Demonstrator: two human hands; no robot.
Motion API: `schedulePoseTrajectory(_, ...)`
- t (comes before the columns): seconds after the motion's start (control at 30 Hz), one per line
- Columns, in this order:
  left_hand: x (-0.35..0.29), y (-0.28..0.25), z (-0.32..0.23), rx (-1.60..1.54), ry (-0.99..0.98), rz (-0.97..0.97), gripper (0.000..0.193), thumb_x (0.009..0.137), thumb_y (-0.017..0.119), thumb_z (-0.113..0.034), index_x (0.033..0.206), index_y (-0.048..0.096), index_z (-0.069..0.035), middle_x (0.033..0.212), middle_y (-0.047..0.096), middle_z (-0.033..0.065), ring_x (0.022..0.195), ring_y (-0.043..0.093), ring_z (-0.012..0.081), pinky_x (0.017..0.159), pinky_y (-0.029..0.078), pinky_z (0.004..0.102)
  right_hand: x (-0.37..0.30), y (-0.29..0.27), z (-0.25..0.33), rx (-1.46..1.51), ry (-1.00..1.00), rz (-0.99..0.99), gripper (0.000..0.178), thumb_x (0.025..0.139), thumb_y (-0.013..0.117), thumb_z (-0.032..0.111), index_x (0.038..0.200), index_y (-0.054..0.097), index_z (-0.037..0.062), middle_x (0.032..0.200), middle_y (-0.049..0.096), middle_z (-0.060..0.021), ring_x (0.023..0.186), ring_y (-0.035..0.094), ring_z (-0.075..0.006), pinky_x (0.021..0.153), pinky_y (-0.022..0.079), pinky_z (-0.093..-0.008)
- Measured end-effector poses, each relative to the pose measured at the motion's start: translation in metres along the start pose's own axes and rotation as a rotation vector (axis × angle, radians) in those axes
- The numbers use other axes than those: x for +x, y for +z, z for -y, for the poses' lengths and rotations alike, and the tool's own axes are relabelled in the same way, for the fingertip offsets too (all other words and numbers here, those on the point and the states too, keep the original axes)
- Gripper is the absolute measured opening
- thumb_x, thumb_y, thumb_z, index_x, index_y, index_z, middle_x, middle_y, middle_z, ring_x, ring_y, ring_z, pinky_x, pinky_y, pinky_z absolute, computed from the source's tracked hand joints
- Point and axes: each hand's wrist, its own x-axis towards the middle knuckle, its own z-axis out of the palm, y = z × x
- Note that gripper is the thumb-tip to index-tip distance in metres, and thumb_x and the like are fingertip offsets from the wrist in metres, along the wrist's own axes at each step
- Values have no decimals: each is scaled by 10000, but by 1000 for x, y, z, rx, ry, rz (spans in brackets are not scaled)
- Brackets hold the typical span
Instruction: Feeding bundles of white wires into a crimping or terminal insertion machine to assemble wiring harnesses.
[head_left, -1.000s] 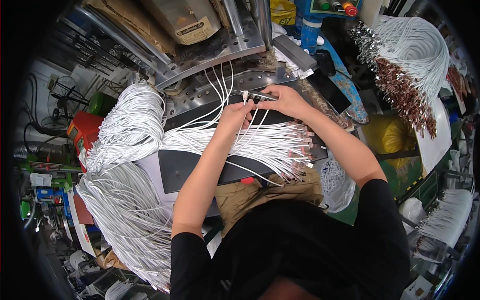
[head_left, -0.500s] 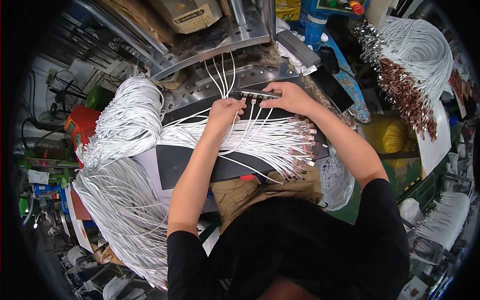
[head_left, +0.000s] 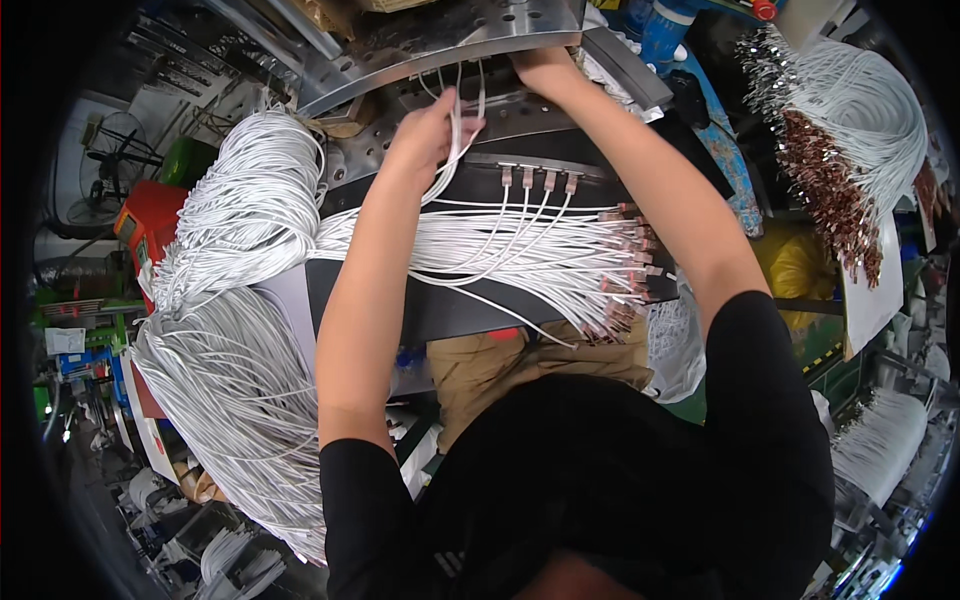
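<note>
Several white cables [head_left: 457, 140] rise from the bundle to the underside of the metal press plate [head_left: 440, 62]. My left hand [head_left: 428, 135] is closed around these cables just below the plate, its fingertips somewhat blurred. My right hand [head_left: 545, 68] reaches under the plate's right end, where its fingers are hidden. Below the hands, a slim metal strip [head_left: 485, 159] lies on the black board [head_left: 385, 315] with several cable connectors [head_left: 528, 178] set along its edge. A wide bundle of white cables [head_left: 480, 245] spreads across the board, its connector ends to the right.
Thick coils of white cable [head_left: 255, 190] hang at the left, with another hank [head_left: 230, 400] below. A grey bar [head_left: 625, 70] lies right of the press. More cables [head_left: 850, 110] with copper-coloured ends hang at the far right, beyond a blue worn surface [head_left: 735, 180].
Both hands have left the metal strip and moved up to the press. The strip with its connectors stays on the board. My left hand has gone to the cables under the plate.
</note>
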Motion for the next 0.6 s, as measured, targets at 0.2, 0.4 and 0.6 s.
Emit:
schedulePoseTrajectory(0.2, -31, -23, 9, 172, -61, 24, 387, 988, 602, -399, 1065, 660, -24, 781, 593, -13, 668, 509, 102, 636, 397, 251, 21, 36, 22, 101, -30, -187, 237, 890, 623, 298, 932, 681, 72, 912, 680, -111, 870, 640, -266, 789, 514, -398)
schedulePoseTrajectory(0.4, -105, -1, 5, 497, 218, 212, 331, 980, 620, -358, 942, 673, -33, 795, 568, -25, 699, 476, 82, 628, 379, 251, 31, -13, 42, 208, 113, -1, 238, 853, 690, 306, 909, 661, 77, 877, 663, -93, 824, 625, -253, 726, 510, -403)
schedulePoseTrajectory(0.6, -159, -145, -94, -26, 1016, -470, 444, 1038, 449, -352, 905, 653, 19, 941, 663, 99, 901, 582, 201, 791, 455, 290, 10, -21, 31, 252, 152, -63, 202, 882, 683, 269, 912, 659, 72, 868, 658, -91, 825, 624, -234, 714, 506, -384)
